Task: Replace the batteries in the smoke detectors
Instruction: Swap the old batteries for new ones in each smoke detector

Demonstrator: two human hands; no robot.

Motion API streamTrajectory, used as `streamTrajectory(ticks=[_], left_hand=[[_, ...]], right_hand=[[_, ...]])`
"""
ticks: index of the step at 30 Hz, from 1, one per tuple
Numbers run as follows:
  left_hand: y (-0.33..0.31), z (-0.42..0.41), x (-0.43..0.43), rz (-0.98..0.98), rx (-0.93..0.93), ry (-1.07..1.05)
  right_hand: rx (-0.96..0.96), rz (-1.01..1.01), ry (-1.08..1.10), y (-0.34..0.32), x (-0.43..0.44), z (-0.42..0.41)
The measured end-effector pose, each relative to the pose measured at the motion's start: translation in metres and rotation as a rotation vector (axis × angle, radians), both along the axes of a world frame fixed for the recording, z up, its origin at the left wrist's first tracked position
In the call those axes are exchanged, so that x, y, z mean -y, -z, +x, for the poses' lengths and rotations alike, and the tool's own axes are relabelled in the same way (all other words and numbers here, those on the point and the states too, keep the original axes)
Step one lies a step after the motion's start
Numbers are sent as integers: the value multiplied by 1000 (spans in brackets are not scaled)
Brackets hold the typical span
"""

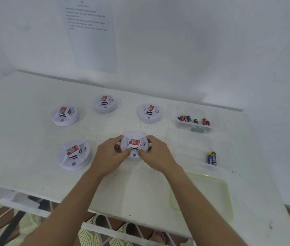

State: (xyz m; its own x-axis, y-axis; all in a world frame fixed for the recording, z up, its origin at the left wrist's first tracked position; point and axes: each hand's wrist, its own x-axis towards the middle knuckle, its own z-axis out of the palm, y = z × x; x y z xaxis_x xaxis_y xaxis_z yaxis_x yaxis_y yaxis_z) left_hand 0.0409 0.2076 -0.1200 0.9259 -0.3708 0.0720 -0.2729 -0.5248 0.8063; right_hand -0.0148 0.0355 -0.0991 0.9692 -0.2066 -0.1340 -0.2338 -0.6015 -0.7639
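Observation:
A white round smoke detector with a red label on top sits near the middle of the white table. My left hand grips its left side and my right hand grips its right side, thumbs on its front edge. Several other detectors of the same kind rest on the table: one at the front left, one further back left, one at the back middle and one at the back right.
A clear tray at the back right holds several batteries. Two batteries stand in another clear container at the right. A green-rimmed lid lies at the front right. A printed sheet hangs on the wall.

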Motion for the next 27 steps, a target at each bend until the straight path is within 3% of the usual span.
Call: streamTrajectory(ticks=[8,13,19,27], left_hand=[[3,17,-2,104,-48,-43],[-2,58,10,72,50,-186],[12,100,26,457,219,-75],[27,106,30,546,304,-71]], right_hand=[[-52,-9,-42,-4,5,7],[-12,-55,-21,-11,19,32],[7,-200,-31,-24,38,84],[-82,-408,-62,-12,57,138]])
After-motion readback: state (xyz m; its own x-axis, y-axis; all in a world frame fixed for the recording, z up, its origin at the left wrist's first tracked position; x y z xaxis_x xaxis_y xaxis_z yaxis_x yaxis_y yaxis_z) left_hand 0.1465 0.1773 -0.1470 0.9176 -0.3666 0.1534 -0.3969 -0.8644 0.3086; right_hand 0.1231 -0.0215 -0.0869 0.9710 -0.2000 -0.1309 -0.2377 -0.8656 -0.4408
